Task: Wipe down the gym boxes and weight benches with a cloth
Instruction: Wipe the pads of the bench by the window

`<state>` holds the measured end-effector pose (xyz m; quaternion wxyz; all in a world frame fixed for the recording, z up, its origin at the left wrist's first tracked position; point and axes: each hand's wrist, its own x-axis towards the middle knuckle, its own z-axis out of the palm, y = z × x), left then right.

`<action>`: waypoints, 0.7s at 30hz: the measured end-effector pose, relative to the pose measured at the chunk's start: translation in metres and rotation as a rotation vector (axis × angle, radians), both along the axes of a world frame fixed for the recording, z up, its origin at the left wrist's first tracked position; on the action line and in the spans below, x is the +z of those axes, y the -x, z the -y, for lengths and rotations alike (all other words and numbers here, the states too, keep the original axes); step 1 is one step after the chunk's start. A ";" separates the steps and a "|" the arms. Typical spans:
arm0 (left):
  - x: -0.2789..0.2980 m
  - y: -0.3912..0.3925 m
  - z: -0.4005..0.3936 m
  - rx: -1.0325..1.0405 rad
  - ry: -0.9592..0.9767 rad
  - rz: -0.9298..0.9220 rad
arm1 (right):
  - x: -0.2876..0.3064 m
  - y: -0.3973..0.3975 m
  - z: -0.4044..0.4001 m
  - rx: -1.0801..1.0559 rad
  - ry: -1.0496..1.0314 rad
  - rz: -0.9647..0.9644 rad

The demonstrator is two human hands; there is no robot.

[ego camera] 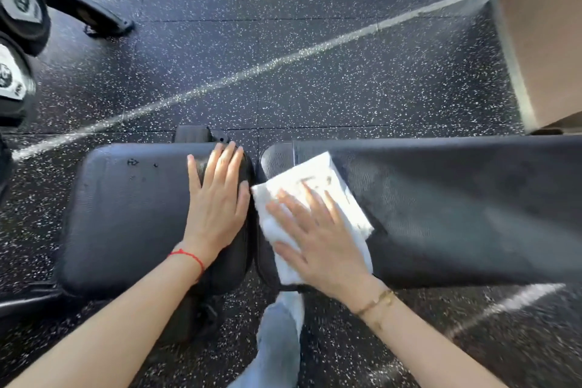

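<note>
Could miss the gap between the pads, or let the cloth [311, 214] bunch and slide off under the flat right hand [318, 239], fingers spread, pressing it on the long pad [456, 208]. Left hand [217, 198] flat, fingers straight, steadying the seat pad [132, 214]. One cloth, two pads, one wooden box [548, 41], three weights [19, 3].

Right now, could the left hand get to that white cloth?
Probably yes: the left hand lies flat on the seat pad right beside the cloth, nothing between, though the right hand covers it.
</note>
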<state>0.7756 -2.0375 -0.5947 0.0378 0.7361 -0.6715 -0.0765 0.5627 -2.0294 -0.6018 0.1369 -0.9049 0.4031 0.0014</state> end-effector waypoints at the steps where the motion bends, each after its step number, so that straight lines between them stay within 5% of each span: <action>1: 0.001 0.000 -0.003 0.020 0.039 0.003 | -0.003 0.001 -0.003 -0.012 0.004 0.004; 9: -0.018 0.006 -0.047 0.122 0.131 0.003 | -0.007 -0.044 0.045 -0.209 0.159 -0.059; 16: -0.024 0.016 -0.067 0.147 0.261 -0.009 | -0.023 -0.010 -0.044 -0.101 0.289 0.035; 21: -0.033 0.026 -0.093 0.133 0.414 -0.005 | -0.048 0.027 -0.076 -0.047 0.617 0.070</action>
